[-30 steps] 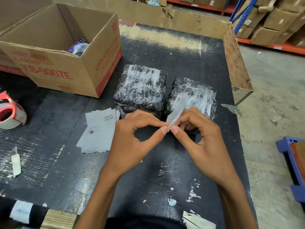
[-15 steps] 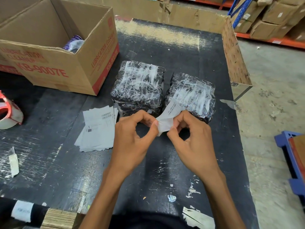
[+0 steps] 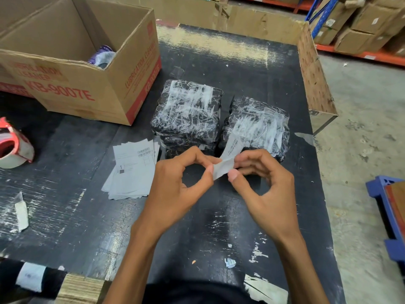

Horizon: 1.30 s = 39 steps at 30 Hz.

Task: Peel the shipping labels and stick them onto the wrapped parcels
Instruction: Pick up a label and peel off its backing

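Observation:
Two parcels wrapped in black plastic and clear tape sit side by side on the black table: the left parcel [image 3: 186, 113] and the right parcel [image 3: 256, 126]. In front of them both hands pinch one white shipping label [image 3: 228, 159], which curls upward with its printed side showing. My left hand [image 3: 177, 187] grips the label's near edge with thumb and forefinger. My right hand [image 3: 263, 189] pinches it from the right side. A loose stack of more labels [image 3: 131, 170] lies flat on the table to the left of my hands.
An open cardboard box [image 3: 92, 88] stands at the back left with a purple item inside. A red tape dispenser [image 3: 13, 148] rests at the left edge. A cardboard wall [image 3: 313, 75] borders the table's right side, with concrete floor beyond. Paper scraps lie near the front edge.
The label has been drawn out longer and curls up more between my fingers; my hands have parted slightly and shifted a little toward the right parcel.

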Motion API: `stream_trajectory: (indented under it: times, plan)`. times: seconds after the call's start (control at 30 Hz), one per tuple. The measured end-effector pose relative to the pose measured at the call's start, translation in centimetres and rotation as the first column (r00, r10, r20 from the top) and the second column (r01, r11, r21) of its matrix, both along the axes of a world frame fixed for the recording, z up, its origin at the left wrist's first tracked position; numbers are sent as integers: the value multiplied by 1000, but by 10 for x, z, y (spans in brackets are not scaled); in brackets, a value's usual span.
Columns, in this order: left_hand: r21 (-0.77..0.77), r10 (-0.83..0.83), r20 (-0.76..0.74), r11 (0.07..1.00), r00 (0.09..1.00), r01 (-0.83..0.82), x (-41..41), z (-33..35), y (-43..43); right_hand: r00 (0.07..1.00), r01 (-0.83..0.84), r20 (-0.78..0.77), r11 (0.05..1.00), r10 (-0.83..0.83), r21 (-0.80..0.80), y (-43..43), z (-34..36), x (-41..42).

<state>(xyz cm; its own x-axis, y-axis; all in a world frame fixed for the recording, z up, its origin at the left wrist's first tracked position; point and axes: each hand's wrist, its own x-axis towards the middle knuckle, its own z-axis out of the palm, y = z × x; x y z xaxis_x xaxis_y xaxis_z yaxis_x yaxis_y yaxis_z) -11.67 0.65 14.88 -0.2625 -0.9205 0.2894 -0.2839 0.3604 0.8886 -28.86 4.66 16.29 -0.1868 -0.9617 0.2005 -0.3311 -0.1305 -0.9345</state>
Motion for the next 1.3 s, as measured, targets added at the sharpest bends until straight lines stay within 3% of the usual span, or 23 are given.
stream_trajectory:
  times: [0.13, 0.33, 0.53, 0.6, 0.77, 0.9, 1.07, 1.13, 1.2, 1.23, 1.3]
  plan:
    - [-66, -38, 35, 997, 999, 40, 1, 0, 2, 995, 77, -63, 997, -77, -15, -1, 3, 2]
    - [-24, -95, -20, 995, 995, 94, 4, -3, 4, 998, 56, 18, 998, -56, -1, -2, 5, -2]
    - [64, -79, -139, 994, 987, 89, 2, -22, 3, 932, 122, 324, 983, -161, 137, -6, -2, 2]
    - [132, -119, -198, 980, 973, 147, 2, -25, 0, 955, 139, 246, 984, -163, 111, -4, -3, 3]
    - [268, -164, -471, 910, 867, 317, 3, -22, -1, 980, 95, -168, 993, -106, -72, 2, 2, -1]
    - [223, -129, -317, 953, 940, 206, -7, -19, 0, 903, -24, -429, 993, -27, -112, 3, 2, -2]
    - [170, -94, -216, 976, 972, 133, -6, -17, 0, 869, -45, -495, 991, -22, -123, 5, 0, 0]
    - [197, -11, -253, 978, 967, 63, -6, -18, -2, 930, 24, -363, 994, -62, -107, 5, -3, 2]
    - [321, 161, -390, 947, 907, -30, -5, -21, -6, 989, 142, -32, 989, -143, -41, 1, -7, 1]
    - [398, 250, -459, 916, 852, -54, -4, -21, -9, 969, 189, 159, 982, -190, 17, -1, -9, 1]
    - [524, 368, -559, 851, 743, -27, -5, -23, -13, 835, 221, 479, 962, -272, 161, -5, -17, 0]
